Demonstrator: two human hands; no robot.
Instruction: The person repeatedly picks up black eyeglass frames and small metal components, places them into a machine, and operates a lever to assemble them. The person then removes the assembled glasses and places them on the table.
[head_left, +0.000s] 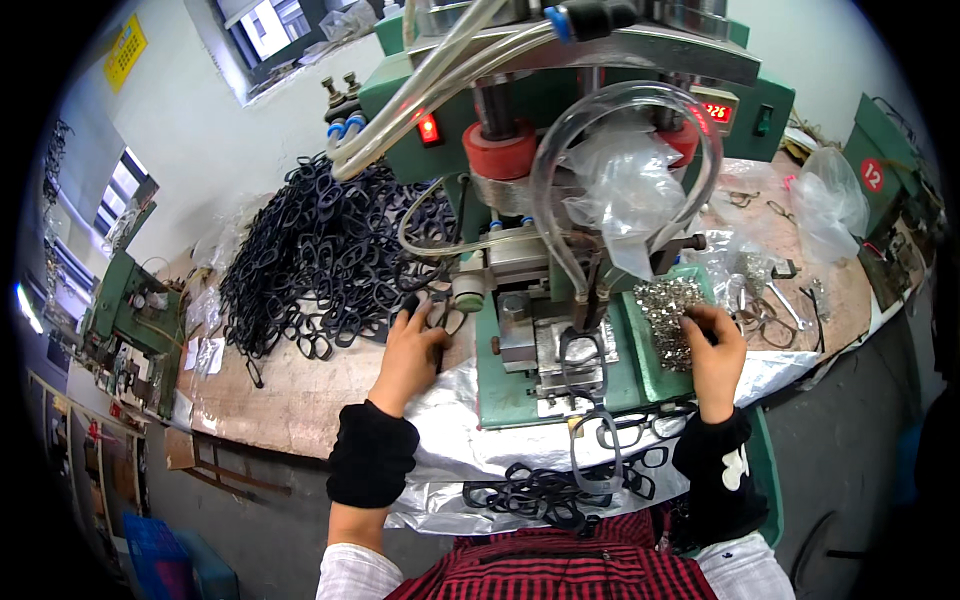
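My left hand [408, 358] is at the near right side of a heap of black eyeglass frames [330, 250]. Its curled fingers close on a dark eyeglass frame [447, 314]. My right hand [717, 358] is over a green tray [648, 362] of small shiny metal parts [668, 315]. Thumb and fingertips are pinched together there, and what lies between them is too small to make out. Between my hands stands a green press machine [600, 375]. An eyeglass frame [583, 362] sits at its metal fixture, and a greyish frame [596, 455] hangs just below.
Several black frames [540, 492] lie on silvery sheeting [440, 430] near my lap. Clear hoses [440, 80] and a plastic bag [630, 190] hang before the press. A wrench [787, 306] and loose frames lie at right. Another green machine [875, 165] stands beyond.
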